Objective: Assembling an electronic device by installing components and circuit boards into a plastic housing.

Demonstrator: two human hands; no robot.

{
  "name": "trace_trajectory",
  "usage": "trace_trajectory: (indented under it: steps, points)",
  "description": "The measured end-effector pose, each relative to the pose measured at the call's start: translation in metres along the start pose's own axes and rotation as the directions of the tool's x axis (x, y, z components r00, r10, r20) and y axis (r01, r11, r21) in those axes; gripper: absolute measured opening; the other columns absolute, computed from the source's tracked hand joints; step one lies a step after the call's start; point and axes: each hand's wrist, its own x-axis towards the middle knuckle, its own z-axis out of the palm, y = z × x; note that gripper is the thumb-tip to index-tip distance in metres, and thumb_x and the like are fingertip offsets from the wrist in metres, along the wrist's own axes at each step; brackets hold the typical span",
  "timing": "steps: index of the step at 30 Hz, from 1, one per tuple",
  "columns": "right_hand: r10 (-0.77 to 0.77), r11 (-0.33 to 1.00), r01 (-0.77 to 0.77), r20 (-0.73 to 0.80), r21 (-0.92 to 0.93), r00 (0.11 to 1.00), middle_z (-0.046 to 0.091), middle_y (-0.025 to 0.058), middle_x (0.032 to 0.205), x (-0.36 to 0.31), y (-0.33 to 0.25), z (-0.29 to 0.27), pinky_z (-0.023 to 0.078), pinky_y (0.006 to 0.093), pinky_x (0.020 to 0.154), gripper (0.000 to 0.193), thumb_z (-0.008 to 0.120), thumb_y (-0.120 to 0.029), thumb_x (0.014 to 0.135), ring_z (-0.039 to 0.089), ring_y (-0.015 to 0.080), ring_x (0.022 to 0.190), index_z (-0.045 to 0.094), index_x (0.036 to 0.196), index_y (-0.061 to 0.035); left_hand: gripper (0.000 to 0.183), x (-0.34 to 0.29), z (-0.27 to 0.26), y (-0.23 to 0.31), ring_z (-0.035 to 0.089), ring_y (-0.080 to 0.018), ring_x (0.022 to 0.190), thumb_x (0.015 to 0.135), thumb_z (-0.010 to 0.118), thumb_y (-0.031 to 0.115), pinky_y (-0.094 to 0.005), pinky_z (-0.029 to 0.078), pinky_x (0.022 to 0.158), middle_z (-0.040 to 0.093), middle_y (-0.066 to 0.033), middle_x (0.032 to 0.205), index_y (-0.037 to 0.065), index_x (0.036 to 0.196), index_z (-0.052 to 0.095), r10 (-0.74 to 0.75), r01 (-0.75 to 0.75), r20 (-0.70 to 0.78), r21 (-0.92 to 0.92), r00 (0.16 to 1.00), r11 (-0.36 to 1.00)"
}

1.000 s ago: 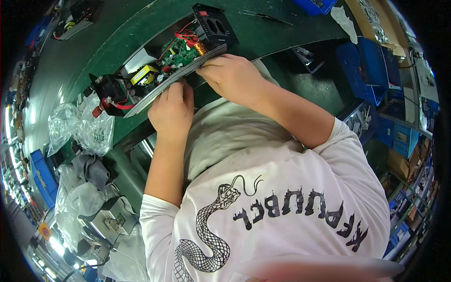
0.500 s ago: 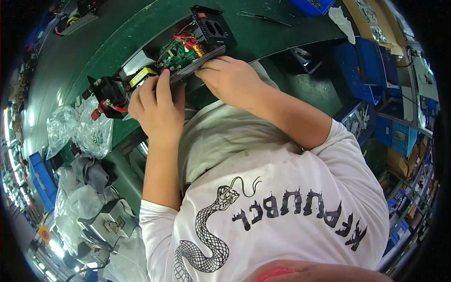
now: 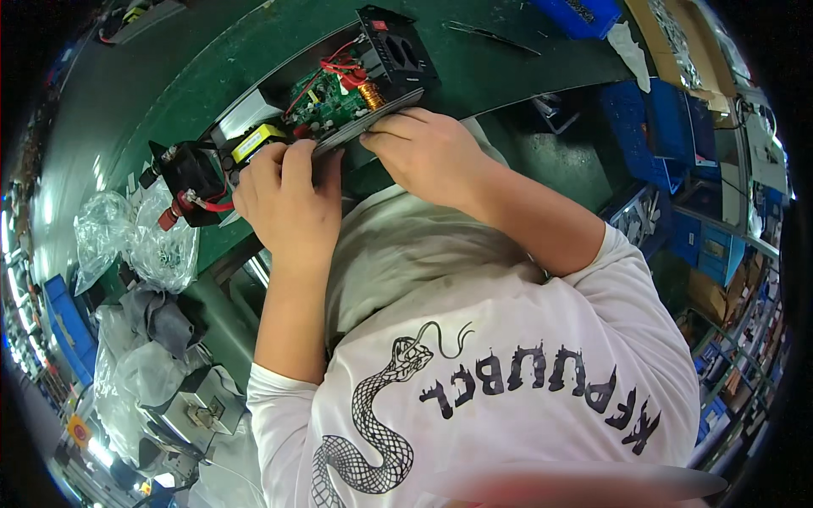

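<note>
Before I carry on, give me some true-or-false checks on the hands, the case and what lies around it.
1. The left hand and right hand are both at the near wall of the open case. True.
2. The right hand holds the tweezer-like tool. False: that tool lies on the bench.
3. The copper coil is nearer the socket panel than the yellow-labelled part is. True.
4. A lid hides the circuit board. False: the green board shows.
5. The clear plastic bags lie left of the right hand. True.
</note>
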Motion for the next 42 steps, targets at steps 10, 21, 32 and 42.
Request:
trace_trajectory:
  steps: [10,21,32,42]
  points:
    - [0.045,0.999,-0.046,0.040,0.027,0.998,0.071,0.0054,0.102,0.008,-0.001,-0.008,0.056,0.0349,0.083,0.025,0.073,-0.006,0.075,0.067,0.0257,0.093,0.072,0.099,-0.0064,0.030,0.012,-0.006,0.005,0.059,-0.0256,0.091,0.072,0.084,0.027,-0.0407,0.040,0.075,0.059,-0.0018,0.098,0.017,0.093,0.064,-0.081,0.079,0.142,0.020,0.986,0.997]
    - [-0.069,0.965,0.024,-0.165,-0.262,0.984,0.054,-0.0009,0.086,0.014,0.009,-0.026,0.040,0.0336,0.067,0.033,0.088,-0.024,0.062,0.055,0.0211,0.076,0.065,0.084,-0.0198,0.033,0.012,-0.005,0.000,0.057,-0.0258,0.083,0.067,0.085,0.024,-0.0398,0.039,0.071,0.058,-0.0022,0.093,0.016,0.088,0.061,-0.038,0.038,0.113,0.008,0.993,0.999]
    - [0.105,0.994,-0.104,-0.051,0.032,0.993,0.044,0.0153,0.141,0.030,0.022,-0.027,0.037,0.0526,0.108,0.034,0.090,-0.020,0.059,0.039,0.0478,0.132,0.068,0.085,-0.0178,0.040,0.009,-0.010,-0.006,0.056,-0.0242,0.084,0.061,0.085,0.020,-0.0385,0.039,0.074,0.059,-0.0012,0.094,0.016,0.098,0.069,-0.021,0.031,0.181,-0.053,0.983,0.998]
    - [0.077,0.985,-0.056,-0.128,0.160,0.989,0.051,0.0118,0.137,0.034,0.035,-0.017,0.044,0.0455,0.099,0.024,0.081,-0.012,0.061,0.048,0.0422,0.125,0.063,0.075,-0.0192,0.050,0.013,-0.020,-0.015,0.058,-0.0269,0.083,0.058,0.088,0.018,-0.0411,0.043,0.073,0.060,-0.0069,0.095,0.010,0.101,0.062,0.002,0.031,0.266,-0.120,0.964,0.992]
